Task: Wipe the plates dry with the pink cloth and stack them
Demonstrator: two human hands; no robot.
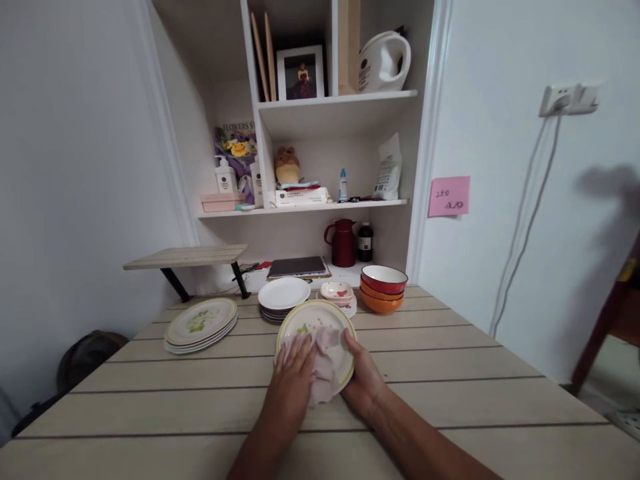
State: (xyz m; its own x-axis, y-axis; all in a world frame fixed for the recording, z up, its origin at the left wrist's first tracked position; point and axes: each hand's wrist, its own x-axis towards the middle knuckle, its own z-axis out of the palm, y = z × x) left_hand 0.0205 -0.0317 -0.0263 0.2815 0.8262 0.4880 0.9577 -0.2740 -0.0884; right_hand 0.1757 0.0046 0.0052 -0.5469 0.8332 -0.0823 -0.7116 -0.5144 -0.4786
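Observation:
A cream plate (343,363) with a yellow rim and a green print is tilted up above the table's middle. At its right edge, my right hand (367,380) grips it, thumb on the face and the other fingers behind, mostly hidden. A pale pink cloth (325,373) lies bunched across the plate's face. My left hand (295,377) holds the cloth against the plate, fingers extended over it. Just behind the plate are a stack of white and dark plates (284,293) and small dishes with red prints (337,291).
Similar cream plates (201,323) are stacked at the left, near a small raised wooden shelf (185,257). Stacked red and orange bowls (383,290) stand at the back right. Behind the slatted table (450,400), a white shelf unit (340,110) holds a red jug (343,243).

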